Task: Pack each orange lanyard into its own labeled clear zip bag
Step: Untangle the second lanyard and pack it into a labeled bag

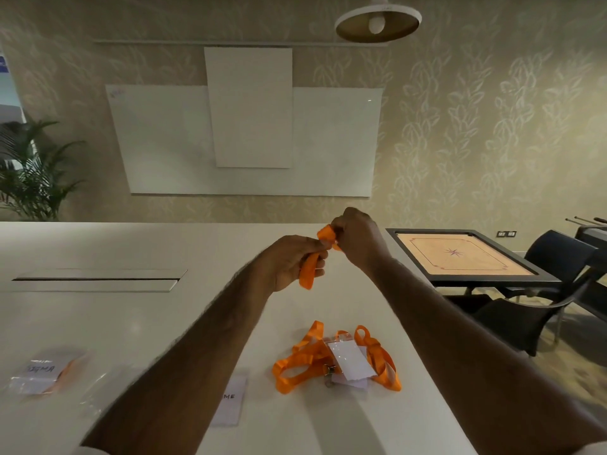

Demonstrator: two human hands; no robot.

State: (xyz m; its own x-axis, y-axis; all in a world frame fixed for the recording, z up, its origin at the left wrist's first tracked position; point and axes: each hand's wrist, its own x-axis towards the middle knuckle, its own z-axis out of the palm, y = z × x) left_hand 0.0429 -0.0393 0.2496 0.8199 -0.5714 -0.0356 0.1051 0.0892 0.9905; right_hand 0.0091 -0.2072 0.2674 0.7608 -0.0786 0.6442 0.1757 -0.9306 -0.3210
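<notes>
Over the pale counter (131,323), your left hand (289,262) and right hand (356,236) both grip one orange lanyard (307,274), raised above the pile (305,359); wind it into a tight, flat bundle with ends tucked, so it slips into the labelled bag (230,402) beside your left forearm

Left hand (289,262) and right hand (359,239) are bare, forearms uncovered up to a pale sleeve edge (88,450).

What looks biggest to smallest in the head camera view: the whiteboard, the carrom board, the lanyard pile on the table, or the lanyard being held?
1. whiteboard
2. carrom board
3. lanyard pile
4. held lanyard, partly hidden
</notes>
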